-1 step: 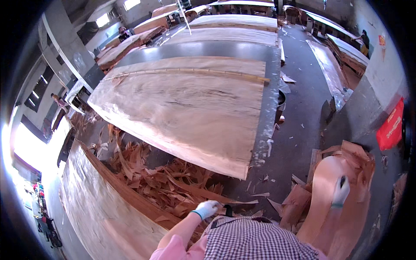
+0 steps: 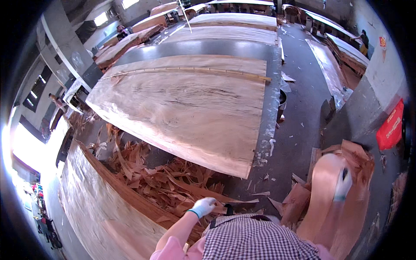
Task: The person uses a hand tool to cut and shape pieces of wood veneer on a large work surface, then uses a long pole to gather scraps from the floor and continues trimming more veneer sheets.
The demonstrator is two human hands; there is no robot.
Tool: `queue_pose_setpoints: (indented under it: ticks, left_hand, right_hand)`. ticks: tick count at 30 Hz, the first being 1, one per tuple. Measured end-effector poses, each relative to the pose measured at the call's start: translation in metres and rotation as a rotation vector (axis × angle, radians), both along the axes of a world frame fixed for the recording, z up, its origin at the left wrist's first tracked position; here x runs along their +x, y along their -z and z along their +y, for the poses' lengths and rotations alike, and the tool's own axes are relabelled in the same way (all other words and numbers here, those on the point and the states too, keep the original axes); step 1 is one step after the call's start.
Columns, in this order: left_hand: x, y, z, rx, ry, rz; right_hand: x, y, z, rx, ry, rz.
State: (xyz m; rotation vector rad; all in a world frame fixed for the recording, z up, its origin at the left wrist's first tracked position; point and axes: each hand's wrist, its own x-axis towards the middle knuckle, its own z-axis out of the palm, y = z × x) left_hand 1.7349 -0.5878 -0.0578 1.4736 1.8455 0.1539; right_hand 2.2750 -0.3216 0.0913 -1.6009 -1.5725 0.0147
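Observation:
My right hand (image 2: 342, 186), in a white glove, is at the right edge of a long, smooth strip of wood veneer (image 2: 321, 186). The strip curves over at its top, and my fingers appear closed on that edge. A small dark spot shows at the glove; I cannot make out what it is. At my waist, my left hand (image 2: 203, 207), also white-gloved, has its fingers curled with nothing visible in them. It hangs above a heap of torn veneer scraps (image 2: 173, 182). In front of me a large pale veneer sheet (image 2: 186, 112) lies on a grey table (image 2: 260, 143).
A long thin stick (image 2: 195, 69) lies across the sheet. Stacked veneer (image 2: 99, 203) stands at my left. Crumpled pieces (image 2: 357, 162) surround the strip at right, near a wall with a red bag-like item (image 2: 391, 125). Farther tables hold more sheets; a person (image 2: 364, 42) stands far right.
The view has shifted very slightly. My left hand sits a little farther left, and my right hand has moved slightly up with the veneer edge.

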Motion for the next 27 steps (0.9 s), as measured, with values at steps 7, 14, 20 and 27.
queue_pose_setpoints:
  ticks: [7, 14, 20, 27]
  left_hand:
    - [-0.146, -0.062, 0.030, 0.364, -0.341, -0.063]
    - [-0.227, -0.098, 0.111, 0.626, -0.429, -0.339]
    - [-0.304, -0.109, 0.166, 0.633, -0.884, -0.831]
    - [-0.384, -0.095, 0.216, 0.524, -1.127, -1.235]
  right_hand:
    - [-0.241, -0.132, 0.124, 0.202, -0.198, -0.143]
    - [-0.528, -0.118, 0.182, 0.312, -0.661, -0.291]
    - [-0.695, -0.025, 0.207, 0.281, -0.956, -0.306]
    - [-0.790, 0.055, 0.203, 0.115, -1.249, -0.428]
